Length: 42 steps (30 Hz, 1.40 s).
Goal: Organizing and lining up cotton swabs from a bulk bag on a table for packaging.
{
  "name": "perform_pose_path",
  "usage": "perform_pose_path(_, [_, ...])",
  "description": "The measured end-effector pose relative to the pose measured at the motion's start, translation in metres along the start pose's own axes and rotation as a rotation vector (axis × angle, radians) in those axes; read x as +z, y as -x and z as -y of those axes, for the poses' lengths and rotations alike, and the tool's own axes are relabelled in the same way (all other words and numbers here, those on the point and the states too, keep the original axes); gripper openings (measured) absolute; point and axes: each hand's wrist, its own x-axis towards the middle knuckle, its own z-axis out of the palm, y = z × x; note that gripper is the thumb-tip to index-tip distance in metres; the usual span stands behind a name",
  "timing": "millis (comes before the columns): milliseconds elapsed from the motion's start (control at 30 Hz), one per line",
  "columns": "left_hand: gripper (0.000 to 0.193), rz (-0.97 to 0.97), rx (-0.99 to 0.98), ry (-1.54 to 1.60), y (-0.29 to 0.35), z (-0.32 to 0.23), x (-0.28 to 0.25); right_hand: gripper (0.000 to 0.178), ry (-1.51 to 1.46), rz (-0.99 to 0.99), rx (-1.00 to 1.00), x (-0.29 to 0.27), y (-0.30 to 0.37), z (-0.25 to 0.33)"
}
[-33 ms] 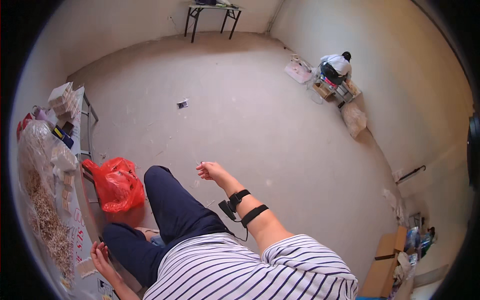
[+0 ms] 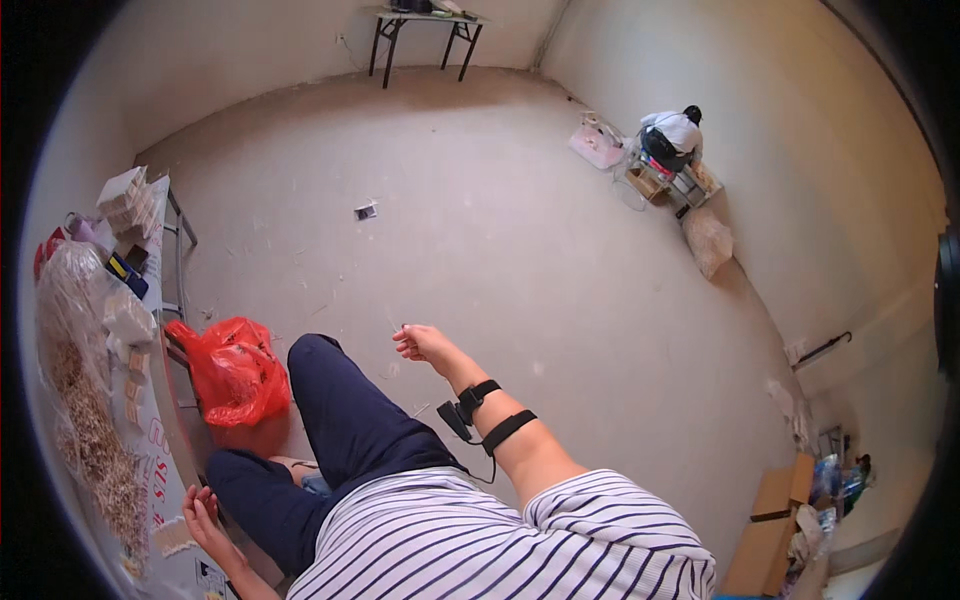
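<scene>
My right hand (image 2: pixel 424 344) is held out over the floor in front of my raised knee. Its fingers are pinched together, and a thin pale stick (image 2: pixel 394 325) seems to poke up from the fingertips, too small to make out well. At the near edge of the table (image 2: pixel 186 462), my left hand (image 2: pixel 206 518) rests palm up with loosely curled fingers apart, holding nothing I can see. Right beside it lies a small flat bundle of pale sticks (image 2: pixel 174 536). A large clear bag (image 2: pixel 75 285) spills a heap of thin sticks (image 2: pixel 95 450) across the table.
A red plastic bag (image 2: pixel 240 372) hangs beside the table, left of my knees. Pale stacked bundles (image 2: pixel 126 196) stand at the table's far end. Far right, a person (image 2: pixel 672 135) sits by boxes. A cardboard box (image 2: pixel 765 530) is at lower right; a folding table (image 2: pixel 430 17) stands far back.
</scene>
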Motion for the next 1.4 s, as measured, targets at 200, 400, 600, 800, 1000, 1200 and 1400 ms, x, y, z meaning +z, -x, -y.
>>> perform_pose_path(200, [0.034,-0.06,-0.013,0.042,0.009,-0.002,-0.007,0.037,0.003,0.052,-0.036,0.019,-0.013,0.015])
perform_pose_path(400, [0.034,-0.074,0.0,-0.042,0.005,0.007,-0.035,0.035,0.1,0.075,-0.059,0.032,-0.013,0.022])
perform_pose_path(600, [0.034,-0.366,0.079,-0.148,-0.068,0.097,-0.152,0.03,0.117,0.04,-0.253,0.036,-0.028,0.023])
perform_pose_path(800, [0.039,-0.173,0.295,-0.222,-0.11,0.076,-0.185,0.039,0.092,0.057,-0.313,0.075,0.004,0.055])
perform_pose_path(1000, [0.041,-0.04,0.393,-0.415,-0.048,0.048,-0.14,0.044,0.052,0.339,-0.257,0.086,-0.018,0.072])
perform_pose_path(1200, [0.042,0.043,0.252,-0.558,0.021,0.0,-0.104,0.033,0.108,0.465,-0.386,0.118,0.009,0.092])
perform_pose_path(1400, [0.04,0.023,0.071,-0.551,0.065,-0.059,-0.053,0.034,0.122,0.534,-0.301,0.142,-0.007,0.116])
